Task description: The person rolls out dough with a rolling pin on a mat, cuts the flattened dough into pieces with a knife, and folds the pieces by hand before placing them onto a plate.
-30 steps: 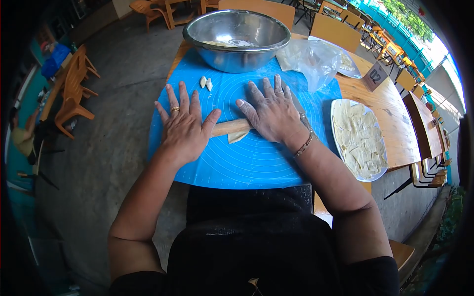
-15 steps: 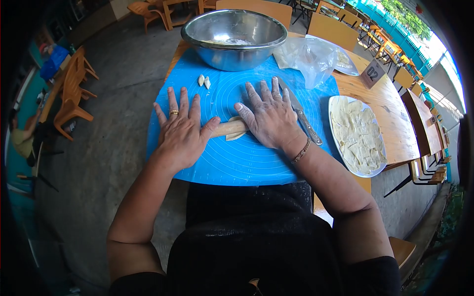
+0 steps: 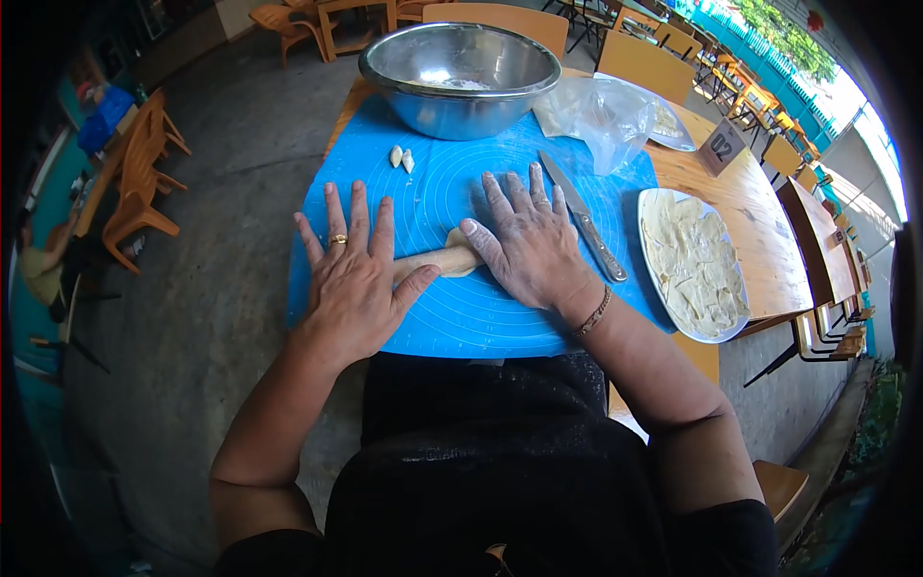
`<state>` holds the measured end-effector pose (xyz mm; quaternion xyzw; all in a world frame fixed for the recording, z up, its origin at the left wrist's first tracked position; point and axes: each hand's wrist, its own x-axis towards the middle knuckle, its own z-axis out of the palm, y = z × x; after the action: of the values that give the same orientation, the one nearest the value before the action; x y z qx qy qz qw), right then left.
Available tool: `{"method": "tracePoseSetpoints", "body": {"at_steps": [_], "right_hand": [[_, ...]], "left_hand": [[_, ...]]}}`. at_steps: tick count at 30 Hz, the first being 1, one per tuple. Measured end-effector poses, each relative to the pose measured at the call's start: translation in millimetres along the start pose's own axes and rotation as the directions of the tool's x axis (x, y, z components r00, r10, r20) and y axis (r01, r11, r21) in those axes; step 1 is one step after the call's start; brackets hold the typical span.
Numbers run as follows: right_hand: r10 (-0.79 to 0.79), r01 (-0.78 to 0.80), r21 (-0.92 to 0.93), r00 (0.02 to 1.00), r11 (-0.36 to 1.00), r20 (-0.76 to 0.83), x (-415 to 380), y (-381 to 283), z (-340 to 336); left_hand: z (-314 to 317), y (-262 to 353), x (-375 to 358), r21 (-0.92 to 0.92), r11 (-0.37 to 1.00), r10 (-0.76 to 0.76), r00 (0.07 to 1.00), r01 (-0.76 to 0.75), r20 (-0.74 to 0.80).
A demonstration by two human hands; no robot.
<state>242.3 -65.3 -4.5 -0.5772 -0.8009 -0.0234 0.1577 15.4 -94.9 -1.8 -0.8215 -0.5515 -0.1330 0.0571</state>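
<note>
A wooden rolling pin lies crosswise on a blue measuring mat. My left hand, a ring on one finger, rests flat over its left end with fingers spread. Over the right end lies my right hand, floury and also spread out. Between the hands, a small flat piece of dough shows from under the pin; part of it is hidden. Two small dough pieces sit farther up the mat. Right of my right hand is a knife with its blade pointing away from me.
A large metal bowl with white powder inside stands at the mat's far edge. Beside it are a clear plastic bag and another plate. At right, a white plate holds flat dough pieces, near a number sign.
Both hands and the rolling pin have shifted slightly toward me, the left hand more than the right. More of the dough shows on the pin's far side.
</note>
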Motion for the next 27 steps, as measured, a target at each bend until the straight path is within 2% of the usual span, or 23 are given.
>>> {"method": "tracePoseSetpoints", "body": {"at_steps": [8,17,23,26,27], "right_hand": [[-0.01,0.01,0.031,1.0,0.999,-0.008,-9.6,-4.6,-2.7],[-0.077,0.075,-0.029,0.996,0.997,-0.049,-35.6,-9.4,-8.1],[-0.195,0.193,-0.03,0.976,0.981,-0.099,-66.7,-9.1,-16.7],[-0.237,0.241,0.022,0.966,0.97,-0.101,-81.4,-7.5,-30.8],[-0.252,0.257,0.058,0.965,0.965,-0.071,-87.1,-3.1,-33.1]], "left_hand": [[-2.8,3.3,-12.9,0.022,0.999,0.023,0.999,-0.023,-0.033],[-7.9,11.9,-36.3,0.082,0.996,0.046,0.999,-0.044,-0.025],[-15.8,18.8,-56.7,-0.018,0.993,0.113,0.994,-0.113,0.004],[-18.4,19.7,-66.7,-0.083,0.986,0.143,0.989,-0.145,-0.03],[-15.7,19.4,-71.2,-0.158,0.976,0.142,0.987,-0.152,-0.07]]}}
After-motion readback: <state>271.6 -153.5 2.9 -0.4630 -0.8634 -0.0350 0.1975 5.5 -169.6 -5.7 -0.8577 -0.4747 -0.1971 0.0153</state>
